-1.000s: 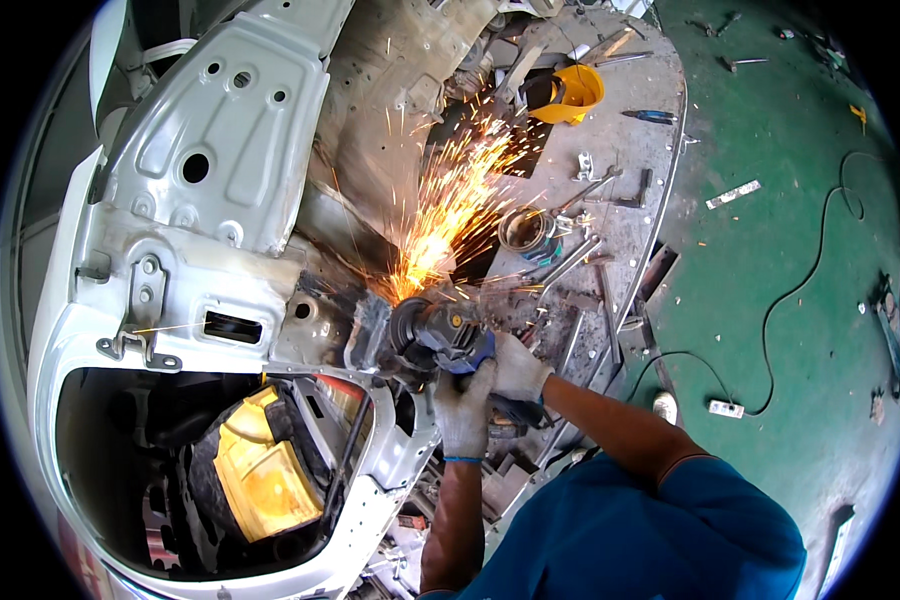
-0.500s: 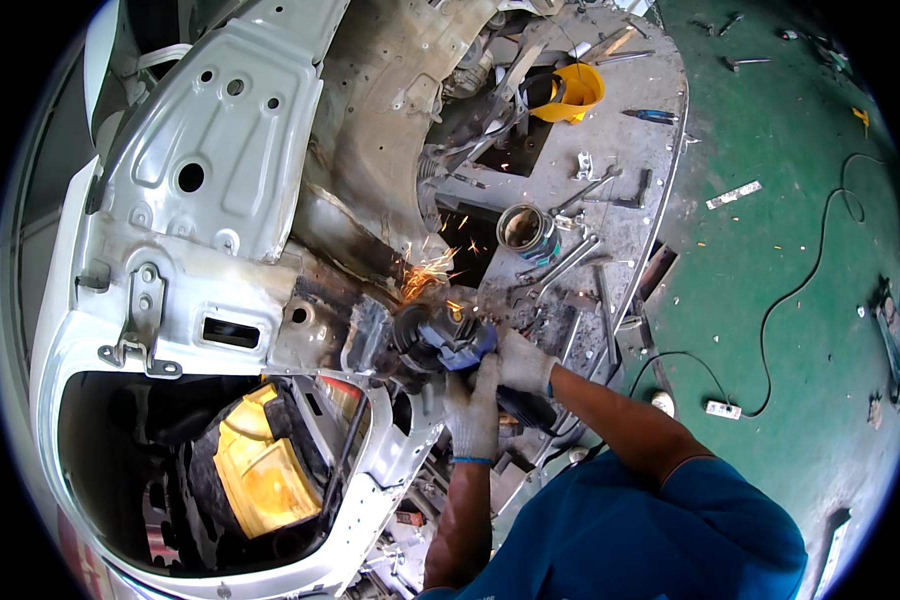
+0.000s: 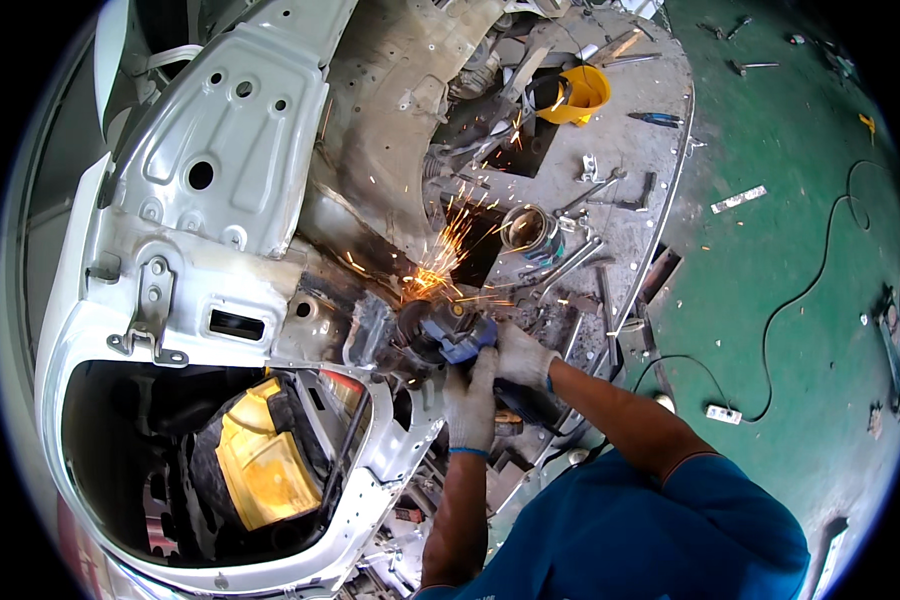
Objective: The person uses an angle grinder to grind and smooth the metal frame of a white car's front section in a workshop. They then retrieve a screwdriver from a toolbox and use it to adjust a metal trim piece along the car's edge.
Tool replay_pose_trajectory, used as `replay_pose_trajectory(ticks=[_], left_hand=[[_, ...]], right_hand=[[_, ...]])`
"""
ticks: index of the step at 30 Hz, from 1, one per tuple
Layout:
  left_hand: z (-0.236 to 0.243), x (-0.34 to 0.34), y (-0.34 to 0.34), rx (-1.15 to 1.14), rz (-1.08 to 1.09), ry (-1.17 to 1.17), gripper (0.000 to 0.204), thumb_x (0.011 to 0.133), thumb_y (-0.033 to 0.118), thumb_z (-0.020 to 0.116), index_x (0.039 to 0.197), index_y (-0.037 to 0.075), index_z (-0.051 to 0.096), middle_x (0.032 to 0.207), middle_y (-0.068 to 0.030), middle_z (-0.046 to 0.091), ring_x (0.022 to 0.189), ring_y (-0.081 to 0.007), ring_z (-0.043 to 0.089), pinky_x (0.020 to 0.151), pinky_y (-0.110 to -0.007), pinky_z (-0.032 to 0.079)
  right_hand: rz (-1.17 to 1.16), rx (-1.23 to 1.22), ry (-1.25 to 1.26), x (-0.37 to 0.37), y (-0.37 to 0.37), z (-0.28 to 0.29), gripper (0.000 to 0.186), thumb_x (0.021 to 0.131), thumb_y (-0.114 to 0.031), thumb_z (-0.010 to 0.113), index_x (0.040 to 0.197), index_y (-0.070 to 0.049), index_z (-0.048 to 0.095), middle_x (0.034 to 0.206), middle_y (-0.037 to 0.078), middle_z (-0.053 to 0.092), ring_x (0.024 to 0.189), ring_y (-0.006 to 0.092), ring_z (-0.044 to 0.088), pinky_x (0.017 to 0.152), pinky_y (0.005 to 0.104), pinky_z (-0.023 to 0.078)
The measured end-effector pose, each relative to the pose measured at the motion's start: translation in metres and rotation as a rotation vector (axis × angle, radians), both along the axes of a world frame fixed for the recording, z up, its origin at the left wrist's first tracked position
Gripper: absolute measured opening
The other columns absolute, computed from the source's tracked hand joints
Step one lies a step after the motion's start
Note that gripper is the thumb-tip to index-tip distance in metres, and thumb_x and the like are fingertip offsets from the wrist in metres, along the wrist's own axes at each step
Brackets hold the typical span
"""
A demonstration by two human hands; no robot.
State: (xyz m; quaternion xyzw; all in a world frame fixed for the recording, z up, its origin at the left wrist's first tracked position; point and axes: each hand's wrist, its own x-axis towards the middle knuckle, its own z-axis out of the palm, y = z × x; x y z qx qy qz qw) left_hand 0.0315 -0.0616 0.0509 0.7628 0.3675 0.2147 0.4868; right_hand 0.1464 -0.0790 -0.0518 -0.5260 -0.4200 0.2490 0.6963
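Note:
A blue and black angle grinder [image 3: 458, 335] runs against the bare, scorched metal of a silver car body [image 3: 315, 318]. Orange sparks [image 3: 440, 265] spray up and to the right from its disc. Both my hands wear light grey work gloves. My left hand [image 3: 471, 405] is closed round the near side of the tool, its fingers partly hidden. From the right, my right hand [image 3: 522, 358] wraps the grinder's body, whose black rear end shows below that hand.
A metal platform [image 3: 620, 110] carries an open can [image 3: 530, 232], a yellow container [image 3: 582, 95], a hammer [image 3: 606, 300] and several wrenches. On the green floor a cord [image 3: 805, 270] runs to a white socket block [image 3: 723, 414]. A yellow piece [image 3: 267, 465] shows through the body opening.
The sparks have grown into a larger, brighter spray reaching farther up and right. My hands and the grinder stay in nearly the same place; the whole view has shifted slightly.

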Motion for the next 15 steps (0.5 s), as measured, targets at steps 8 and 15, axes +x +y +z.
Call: replay_pose_trajectory(ticks=[8,15], left_hand=[[0.003,0.006,-0.002,-0.026,-0.031,-0.044,0.05,0.099,0.034,0.069,0.129,-0.006,0.063,0.121,-0.0133,0.07,0.109,-0.0204,0.062,0.099,-0.036,0.047],[0.001,0.006,0.001,-0.119,-0.074,-0.067,0.054,0.099,0.035,0.069,0.138,0.0,0.056,0.131,-0.0107,0.062,0.115,-0.0196,0.06,0.093,-0.034,0.053]], right_hand=[[-0.059,0.067,-0.017,0.008,-0.004,0.008,0.045,0.08,-0.02,0.073,0.119,0.001,0.066,0.102,0.021,0.074,0.093,0.0304,0.07,0.091,0.0403,0.054],[-0.037,-0.026,-0.039,0.011,-0.014,0.021,0.04,0.082,-0.021,0.073,0.116,-0.001,0.068,0.102,0.019,0.074,0.094,0.0278,0.07,0.091,0.0392,0.054]])
